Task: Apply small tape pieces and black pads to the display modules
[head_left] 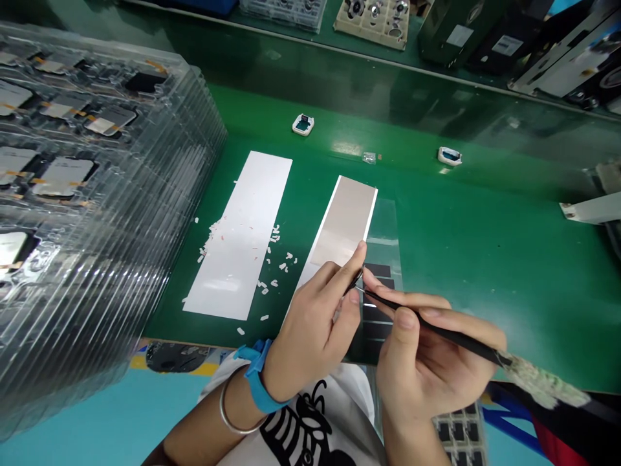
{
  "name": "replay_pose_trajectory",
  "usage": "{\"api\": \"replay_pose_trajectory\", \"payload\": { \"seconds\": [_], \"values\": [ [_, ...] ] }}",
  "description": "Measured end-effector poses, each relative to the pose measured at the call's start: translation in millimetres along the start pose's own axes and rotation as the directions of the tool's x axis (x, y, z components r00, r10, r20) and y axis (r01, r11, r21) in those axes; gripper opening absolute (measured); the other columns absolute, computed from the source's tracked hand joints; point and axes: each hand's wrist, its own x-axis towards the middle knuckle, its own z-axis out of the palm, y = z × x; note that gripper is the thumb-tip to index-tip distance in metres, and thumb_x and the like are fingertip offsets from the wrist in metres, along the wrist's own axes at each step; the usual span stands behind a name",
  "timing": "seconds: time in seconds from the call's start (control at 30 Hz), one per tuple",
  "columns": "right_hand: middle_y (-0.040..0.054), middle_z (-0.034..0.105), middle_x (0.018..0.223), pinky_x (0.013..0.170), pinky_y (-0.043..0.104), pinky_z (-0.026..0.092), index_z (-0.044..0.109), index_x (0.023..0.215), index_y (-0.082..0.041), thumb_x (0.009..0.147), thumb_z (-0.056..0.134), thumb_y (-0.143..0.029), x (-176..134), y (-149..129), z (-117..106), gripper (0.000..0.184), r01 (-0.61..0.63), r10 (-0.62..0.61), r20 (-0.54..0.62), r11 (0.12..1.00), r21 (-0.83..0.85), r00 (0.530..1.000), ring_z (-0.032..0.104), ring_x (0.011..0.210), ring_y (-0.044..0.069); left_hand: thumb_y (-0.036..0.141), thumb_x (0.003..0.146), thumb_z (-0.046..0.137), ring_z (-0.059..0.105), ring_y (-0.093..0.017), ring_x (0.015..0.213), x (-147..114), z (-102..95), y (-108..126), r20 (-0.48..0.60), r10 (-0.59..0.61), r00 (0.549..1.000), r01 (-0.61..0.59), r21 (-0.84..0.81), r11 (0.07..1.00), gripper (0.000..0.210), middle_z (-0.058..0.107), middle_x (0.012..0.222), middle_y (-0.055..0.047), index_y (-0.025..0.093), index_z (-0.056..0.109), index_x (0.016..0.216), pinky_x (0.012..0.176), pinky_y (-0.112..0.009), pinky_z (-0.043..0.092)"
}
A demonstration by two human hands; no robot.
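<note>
Between thumb and index finger, my left hand pinches a small dark piece, mostly covered by the fingers. My right hand grips black tweezers with ragged tape around their rear end. The tweezers' tips meet the dark piece or lie right beside it; I cannot tell which. Under my left hand is a white-edged sheet with a beige face. Partly beneath my hands lies a clear film bearing dark rectangular strips.
Stacked clear trays of parts rise at the left. A white strip lies beside them, with scattered white scraps around it. Two small white-framed parts sit farther back on the green bench. A shelf with boxes crosses the back.
</note>
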Motion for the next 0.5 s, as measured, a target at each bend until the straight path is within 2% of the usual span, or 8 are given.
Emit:
{"api": "replay_pose_trajectory", "payload": {
  "seconds": [0.1, 0.23, 0.33, 0.5],
  "values": [
    [0.0032, 0.069, 0.090, 0.074, 0.041, 0.069, 0.051, 0.103, -0.016, 0.085, 0.058, 0.005, 0.3, -0.4, -0.7, 0.029, 0.001, -0.001, 0.018, 1.000, -0.006, 1.000, 0.074, 0.084, 0.020, 0.023, 0.104, 0.034, 0.052, -0.018, 0.082, 0.0, -0.3, -0.2, 0.007, 0.000, 1.000, 0.000, -0.016, 1.000, 0.053, 0.055, 0.097, -0.006, 0.022, 0.031, 0.157, 0.075, -0.031, 0.047],
    [0.0030, 0.068, 0.088, 0.084, 0.048, 0.067, 0.051, 0.100, -0.016, 0.085, 0.059, 0.006, 1.3, -1.1, -2.1, 0.026, 0.006, -0.007, 0.042, 1.000, 0.009, 0.999, 0.074, 0.086, 0.021, 0.024, 0.103, 0.033, 0.053, -0.019, 0.083, -0.3, -0.5, -0.2, 0.010, 0.013, 1.000, -0.013, -0.035, 0.999, 0.053, 0.054, 0.097, -0.007, 0.019, 0.031, 0.156, 0.075, -0.032, 0.047],
    [0.0030, 0.069, 0.089, 0.081, 0.046, 0.067, 0.051, 0.100, -0.016, 0.084, 0.059, 0.007, 1.7, -0.8, -3.6, 0.029, 0.003, -0.003, 0.048, 1.000, -0.019, 0.999, 0.074, 0.086, 0.021, 0.025, 0.104, 0.032, 0.054, -0.020, 0.086, -1.4, -1.0, -0.2, 0.004, 0.010, 1.000, -0.010, -0.030, 0.999, 0.053, 0.054, 0.097, -0.008, 0.017, 0.031, 0.156, 0.079, -0.034, 0.047],
    [0.0039, 0.069, 0.085, 0.074, 0.044, 0.069, 0.052, 0.098, -0.016, 0.085, 0.059, 0.004, 2.8, -2.9, -3.5, 0.025, -0.033, 0.033, 0.029, 0.999, -0.007, 0.999, 0.074, 0.085, 0.023, 0.027, 0.104, 0.037, 0.056, -0.018, 0.083, 1.1, -0.4, 0.0, 0.009, -0.030, 1.000, 0.030, -0.012, 0.999, 0.049, 0.058, 0.098, -0.007, 0.021, 0.038, 0.153, 0.076, -0.033, 0.048]
  ]
}}
